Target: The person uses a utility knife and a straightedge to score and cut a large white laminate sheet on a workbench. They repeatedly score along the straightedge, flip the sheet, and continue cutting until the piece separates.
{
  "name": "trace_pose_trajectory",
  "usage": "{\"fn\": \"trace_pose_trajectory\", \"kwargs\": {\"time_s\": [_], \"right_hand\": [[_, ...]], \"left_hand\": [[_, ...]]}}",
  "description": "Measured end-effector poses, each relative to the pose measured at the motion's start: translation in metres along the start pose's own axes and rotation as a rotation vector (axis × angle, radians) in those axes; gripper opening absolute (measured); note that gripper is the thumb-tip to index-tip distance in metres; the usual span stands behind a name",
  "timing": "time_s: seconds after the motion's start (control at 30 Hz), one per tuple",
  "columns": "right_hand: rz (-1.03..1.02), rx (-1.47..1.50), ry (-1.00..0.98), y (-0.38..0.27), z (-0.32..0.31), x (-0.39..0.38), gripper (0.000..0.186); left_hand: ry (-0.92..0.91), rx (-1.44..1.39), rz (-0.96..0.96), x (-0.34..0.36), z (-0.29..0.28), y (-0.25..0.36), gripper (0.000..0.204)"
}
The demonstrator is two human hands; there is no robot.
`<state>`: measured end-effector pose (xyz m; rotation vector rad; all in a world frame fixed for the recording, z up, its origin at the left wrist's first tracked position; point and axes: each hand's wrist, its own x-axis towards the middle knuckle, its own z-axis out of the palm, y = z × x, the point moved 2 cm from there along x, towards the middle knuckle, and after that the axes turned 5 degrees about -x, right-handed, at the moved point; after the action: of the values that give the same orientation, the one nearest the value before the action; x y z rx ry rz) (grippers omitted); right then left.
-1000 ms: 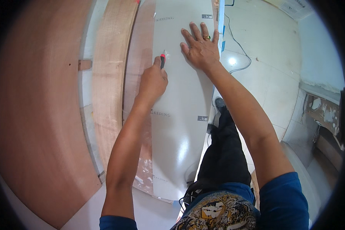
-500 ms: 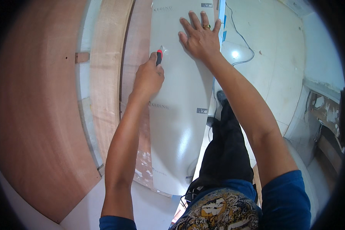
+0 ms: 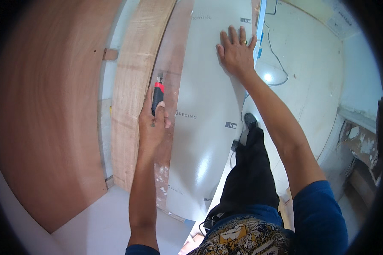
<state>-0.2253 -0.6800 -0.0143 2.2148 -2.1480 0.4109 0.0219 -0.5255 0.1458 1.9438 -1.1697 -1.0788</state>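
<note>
A long light-grey sheet [image 3: 208, 89] with a glossy surface and printed marks lies lengthwise over a reddish-brown board [image 3: 170, 70]. My left hand [image 3: 154, 121] is closed around a red and black utility knife [image 3: 158, 97], its blade end pointing away from me. The knife is left of the sheet's left edge, over the bare strip of board; whether the blade touches the board I cannot tell. My right hand [image 3: 237, 54] lies flat near the far right part of the sheet, fingers spread, a ring on one finger.
Left of the board runs a pale wooden plank [image 3: 136, 63], and beyond it a large brown wood panel [image 3: 51, 106]. A dark cable [image 3: 276, 59] trails over the tiled floor [image 3: 304, 85] at right. My shoe [image 3: 250, 120] is beside the sheet's right side.
My left hand with the knife has moved off the sheet, left and nearer to me, over the board. My right hand stays spread on the sheet. The whole view has shifted a little.
</note>
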Motion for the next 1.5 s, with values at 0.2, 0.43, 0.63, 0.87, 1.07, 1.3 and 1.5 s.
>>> {"fn": "trace_pose_trajectory", "kwargs": {"time_s": [0.2, 0.43, 0.63, 0.87, 1.07, 1.3, 1.5], "right_hand": [[-0.617, 0.182, -0.174, -0.066, -0.003, -0.110, 0.067], [0.170, 0.413, 0.134, 0.046, -0.037, -0.074, 0.073], [0.564, 0.646, -0.112, 0.036, -0.018, -0.064, 0.103], [0.642, 0.733, -0.056, 0.028, -0.034, -0.073, 0.093], [0.734, 1.213, 0.024, 0.022, -0.030, -0.040, 0.055], [0.705, 0.982, 0.093, 0.031, -0.006, -0.002, 0.050], [0.634, 0.834, 0.142, 0.034, 0.000, -0.006, 0.055]], "left_hand": [[0.190, -0.548, 0.034, 0.014, 0.064, -0.132, 0.040], [0.098, 0.049, 0.471, 0.044, 0.070, -0.086, 0.051], [0.041, 0.248, 0.485, 0.112, 0.109, -0.025, 0.051], [-0.059, 0.329, 0.433, 0.137, 0.124, 0.007, 0.048], [-0.016, 0.395, 0.315, 0.163, 0.126, 0.007, 0.054], [-0.047, 0.494, 0.333, 0.192, 0.132, 0.034, 0.056], [-0.151, 0.610, 0.234, 0.189, 0.134, 0.051, 0.055]]}}
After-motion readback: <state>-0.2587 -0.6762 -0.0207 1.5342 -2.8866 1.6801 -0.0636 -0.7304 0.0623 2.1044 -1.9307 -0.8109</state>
